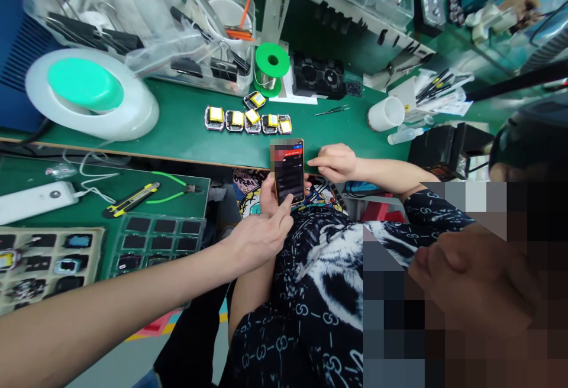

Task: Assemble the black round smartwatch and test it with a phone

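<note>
My left hand [261,240] reaches in from the lower left with one finger stretched out over the lower screen of a smartphone [289,178]. It holds nothing; whether the fingertip presses the glass I cannot tell. A co-worker's hand [267,194] grips the phone from below. The co-worker's other hand [335,162] hovers to the right of the phone, index finger pointing at it. My right hand does not appear. Beyond the phone, several opened smartwatch bodies [234,120] with yellow-wrapped batteries lie grouped on the green bench [186,131].
The seated co-worker [319,258] fills the lower right. Tweezers [332,110], a green solder spool [271,65] and a white cup [386,114] stand on the bench. At left are a white oval device [133,113], green-handled cutters [171,190], a utility knife [133,199] and parts trays [95,240].
</note>
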The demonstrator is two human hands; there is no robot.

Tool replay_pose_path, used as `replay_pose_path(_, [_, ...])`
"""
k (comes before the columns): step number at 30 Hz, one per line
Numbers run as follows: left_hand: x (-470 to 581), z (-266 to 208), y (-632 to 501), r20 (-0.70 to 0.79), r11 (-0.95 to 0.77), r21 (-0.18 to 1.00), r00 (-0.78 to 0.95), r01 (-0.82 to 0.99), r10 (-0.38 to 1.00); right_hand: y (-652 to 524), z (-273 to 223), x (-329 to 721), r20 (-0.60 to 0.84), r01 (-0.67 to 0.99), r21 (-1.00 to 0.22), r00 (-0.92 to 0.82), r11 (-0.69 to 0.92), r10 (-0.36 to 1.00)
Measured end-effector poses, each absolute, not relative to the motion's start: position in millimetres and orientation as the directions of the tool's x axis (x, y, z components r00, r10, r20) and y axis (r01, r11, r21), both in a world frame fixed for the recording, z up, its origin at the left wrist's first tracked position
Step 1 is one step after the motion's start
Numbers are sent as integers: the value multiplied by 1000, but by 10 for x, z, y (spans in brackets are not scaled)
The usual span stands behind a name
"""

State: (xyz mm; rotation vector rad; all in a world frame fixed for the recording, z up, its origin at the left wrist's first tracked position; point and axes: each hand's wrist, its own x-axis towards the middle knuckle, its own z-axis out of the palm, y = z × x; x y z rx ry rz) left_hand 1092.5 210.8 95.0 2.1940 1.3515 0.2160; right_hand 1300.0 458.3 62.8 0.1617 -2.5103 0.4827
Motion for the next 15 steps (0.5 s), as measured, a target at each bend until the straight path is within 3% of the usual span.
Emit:
replay_pose_path(8, [10912, 1030, 2128, -287, -409, 372, 523, 833, 803, 4583, 640, 12997, 559, -219, -298, -829, 929, -16])
replay_pose_path(15, [10896, 1028, 2133, -254, -400, 388, 514, 830, 820, 4578, 652, 12990, 561, -227, -288, -827, 930, -28])
